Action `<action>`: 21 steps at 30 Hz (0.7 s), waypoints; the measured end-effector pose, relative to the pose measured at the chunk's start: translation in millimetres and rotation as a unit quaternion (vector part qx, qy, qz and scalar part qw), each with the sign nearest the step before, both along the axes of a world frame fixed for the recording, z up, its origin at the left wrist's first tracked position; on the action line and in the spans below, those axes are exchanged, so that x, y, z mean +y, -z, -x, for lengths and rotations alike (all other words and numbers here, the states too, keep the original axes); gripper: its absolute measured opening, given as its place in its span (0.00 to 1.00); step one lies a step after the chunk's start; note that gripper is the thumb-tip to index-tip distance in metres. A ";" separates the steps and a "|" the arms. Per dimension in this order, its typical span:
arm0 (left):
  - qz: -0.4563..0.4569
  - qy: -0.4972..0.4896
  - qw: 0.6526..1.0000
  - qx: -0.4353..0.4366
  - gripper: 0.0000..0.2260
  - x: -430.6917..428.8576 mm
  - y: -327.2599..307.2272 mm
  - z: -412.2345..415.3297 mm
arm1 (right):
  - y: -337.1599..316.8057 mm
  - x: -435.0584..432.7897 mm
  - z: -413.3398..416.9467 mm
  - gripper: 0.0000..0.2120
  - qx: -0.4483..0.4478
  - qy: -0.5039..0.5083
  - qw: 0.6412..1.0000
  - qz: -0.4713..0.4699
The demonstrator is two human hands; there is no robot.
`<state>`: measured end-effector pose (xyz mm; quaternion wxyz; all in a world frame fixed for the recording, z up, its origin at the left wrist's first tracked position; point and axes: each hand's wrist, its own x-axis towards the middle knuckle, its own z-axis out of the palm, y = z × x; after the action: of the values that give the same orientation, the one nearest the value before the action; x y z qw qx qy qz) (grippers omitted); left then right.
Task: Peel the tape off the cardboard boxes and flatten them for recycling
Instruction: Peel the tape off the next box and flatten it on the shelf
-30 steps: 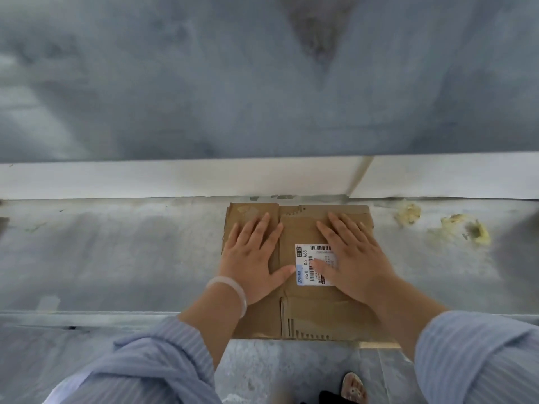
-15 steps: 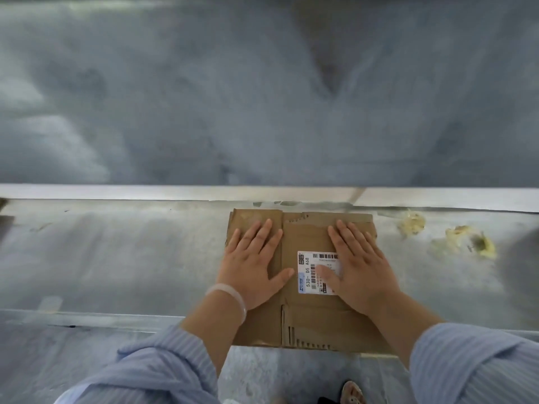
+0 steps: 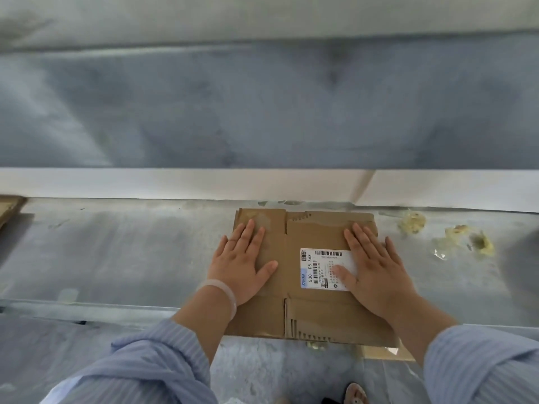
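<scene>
Left hand (image 3: 240, 266), right hand (image 3: 379, 275) press box (image 3: 309, 237) on ledge (image 3: 131, 252).

The flattened cardboard box (image 3: 291, 275) is plain brown. Its label (image 3: 322, 265) is white with black barcodes and a blue strip on one edge. The sleeves (image 3: 157, 368) are pale blue with fine stripes, and the bracelet (image 3: 226, 293) is milky white. Yellowish crumpled scraps (image 3: 412, 222) dot the grey ledge (image 3: 131, 252) towards its right end.

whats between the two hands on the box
Head view: between left hand and right hand, bare cardboard of the flattened box, then the shipping label, partly under the right thumb.
</scene>
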<state>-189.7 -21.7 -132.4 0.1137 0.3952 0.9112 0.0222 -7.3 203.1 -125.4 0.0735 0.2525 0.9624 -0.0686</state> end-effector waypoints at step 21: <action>-0.307 -0.292 0.880 -0.215 0.29 -52.2 -43.4 -55.5 | -36.3 -25.2 -25.1 0.39 0.154 0.157 0.944 0.245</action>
<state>-134.2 -73.8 -89.0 0.1681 0.1113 0.8860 0.4176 17.8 177.9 -89.1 -0.0276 0.3609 0.8637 -0.3507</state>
